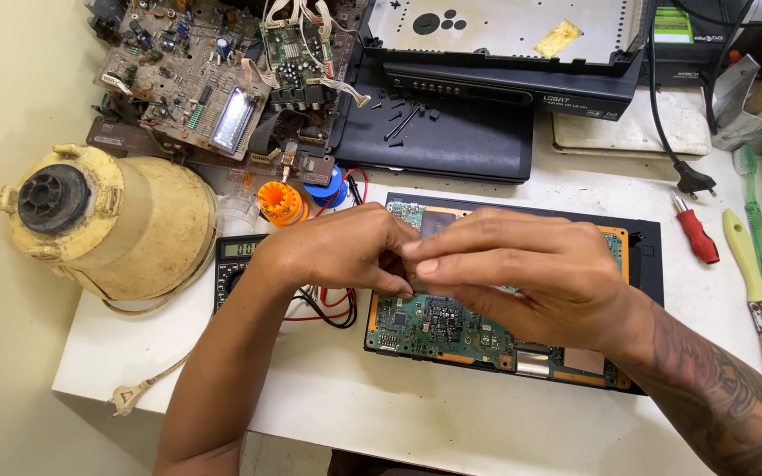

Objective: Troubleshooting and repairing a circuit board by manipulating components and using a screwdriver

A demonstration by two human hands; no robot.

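White and crowded, the workbench (451, 414) carries an opened flat black device with an orange-edged green circuit board (438, 326) lying exposed in its shell, directly under both hands. The left hand (341, 251) comes in from the lower left with its fingers curled narrow, tips pressed toward something small at the board's middle; the right hand (531, 269) meets it from the other side, fingers laid flat and close together over the same spot. Whatever sits between the fingertips is hidden, so I cannot tell whether either hand grips a part or only presses on one. Just left of the board lies a black digital multimeter (235, 264) with red and black leads (332, 304) looped beside the board's edge. A yellowed plastic appliance housing (108, 220) stands further left, and a red-handled screwdriver (697, 234) and a pale-handled paintbrush (756, 295) rest well off to the right. Judging by the position, pressure from two hands over a bare board could flex it or crack a small component, and the loose leads so near could snag a wrist and drag across the exposed parts.
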